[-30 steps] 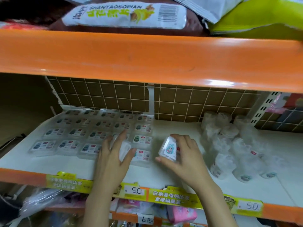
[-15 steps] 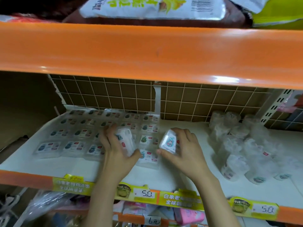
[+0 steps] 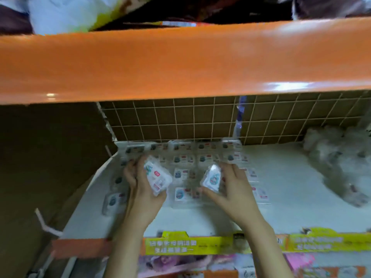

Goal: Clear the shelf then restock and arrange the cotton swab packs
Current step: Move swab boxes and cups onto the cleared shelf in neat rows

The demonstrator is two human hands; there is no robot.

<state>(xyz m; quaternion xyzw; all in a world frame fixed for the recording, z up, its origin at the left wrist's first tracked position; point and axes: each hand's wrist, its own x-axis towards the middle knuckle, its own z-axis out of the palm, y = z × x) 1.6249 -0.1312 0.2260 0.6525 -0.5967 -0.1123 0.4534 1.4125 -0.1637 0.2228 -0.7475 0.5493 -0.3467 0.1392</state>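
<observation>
Both hands busy: left hand (image 3: pixel 140 189) grips one swab pack (image 3: pixel 157 178), right hand (image 3: pixel 230 189) pinches another pack (image 3: pixel 212 178), looks like, over the blurry shelf (image 3: pixel 281 197) rows.

Motion blur leaves the yellow shelf-edge strip (image 3: pixel 180 245) and pack labels (image 3: pixel 212 178) unreadable.

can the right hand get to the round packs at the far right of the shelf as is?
Probably not yet. The right hand already holds a swab pack, so its fingers are taken. The path itself looks free: bare white shelf lies between it and the round packs.
</observation>
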